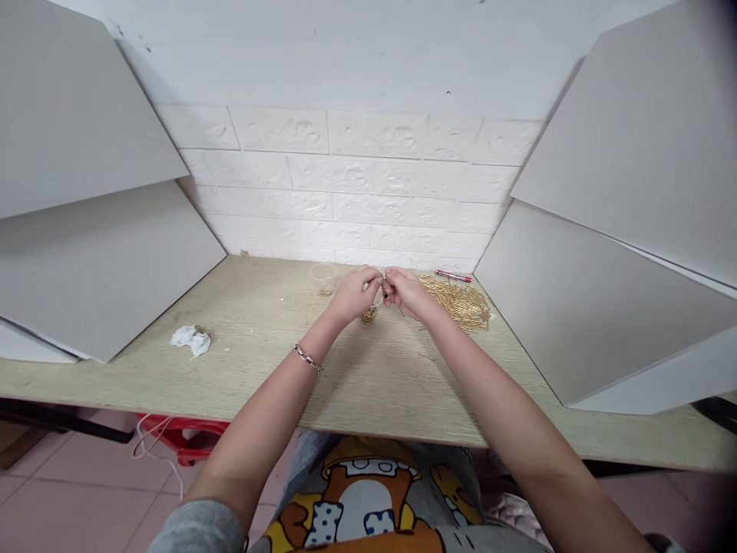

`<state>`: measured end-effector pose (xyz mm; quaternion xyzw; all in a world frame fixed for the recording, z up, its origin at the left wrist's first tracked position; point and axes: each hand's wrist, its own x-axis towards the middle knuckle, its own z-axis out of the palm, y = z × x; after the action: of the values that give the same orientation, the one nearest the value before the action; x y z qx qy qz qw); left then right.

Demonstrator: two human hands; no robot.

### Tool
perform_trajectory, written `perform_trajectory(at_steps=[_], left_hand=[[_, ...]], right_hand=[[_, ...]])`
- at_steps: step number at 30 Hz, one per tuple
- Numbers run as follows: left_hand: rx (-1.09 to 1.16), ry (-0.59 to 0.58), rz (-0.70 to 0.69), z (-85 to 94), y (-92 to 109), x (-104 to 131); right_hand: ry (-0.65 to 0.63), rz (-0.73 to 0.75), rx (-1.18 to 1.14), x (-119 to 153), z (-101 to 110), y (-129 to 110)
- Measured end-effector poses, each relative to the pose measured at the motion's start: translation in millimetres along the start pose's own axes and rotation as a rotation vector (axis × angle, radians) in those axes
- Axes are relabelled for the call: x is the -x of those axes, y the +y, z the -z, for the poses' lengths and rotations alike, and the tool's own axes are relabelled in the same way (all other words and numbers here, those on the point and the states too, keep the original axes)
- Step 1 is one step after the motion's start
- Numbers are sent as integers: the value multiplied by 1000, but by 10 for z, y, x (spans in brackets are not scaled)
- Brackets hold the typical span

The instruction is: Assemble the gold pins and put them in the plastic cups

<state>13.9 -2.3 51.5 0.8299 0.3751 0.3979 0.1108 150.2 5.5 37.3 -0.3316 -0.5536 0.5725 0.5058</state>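
Note:
My left hand (352, 296) and my right hand (410, 293) meet above the middle of the table, fingertips pinched close together. What they hold between them is too small to make out. Below the left fingers lies a small heap of gold-coloured pieces (368, 315), beside a clear round rim that the hands partly cover. Just right of my right hand spreads a pile of thin gold-coloured sticks (459, 303). To the left of my left hand, a few tiny gold bits (325, 291) rest near a clear round ring or lid (323, 271).
A red patterned pen-like stick (454, 276) lies behind the pile. Crumpled white tissue (191, 340) is on the left of the wooden table (259, 384). Grey panels (155, 269) stand on both sides, with a white brick-pattern wall (357, 177) behind. A red stool (190, 436) is under the table.

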Motion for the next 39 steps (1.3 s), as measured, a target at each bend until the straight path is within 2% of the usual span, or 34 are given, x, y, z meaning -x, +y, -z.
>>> perform_trajectory(at_steps=[9, 19, 39], left_hand=[[-22, -16, 26, 13, 5, -2], [78, -65, 79, 37, 4, -18], [61, -74, 65, 45, 10, -15]], right_hand=[[-11, 25, 48, -16, 20, 21], [2, -5, 3, 5, -16, -3], [5, 2, -58, 6, -17, 15]])
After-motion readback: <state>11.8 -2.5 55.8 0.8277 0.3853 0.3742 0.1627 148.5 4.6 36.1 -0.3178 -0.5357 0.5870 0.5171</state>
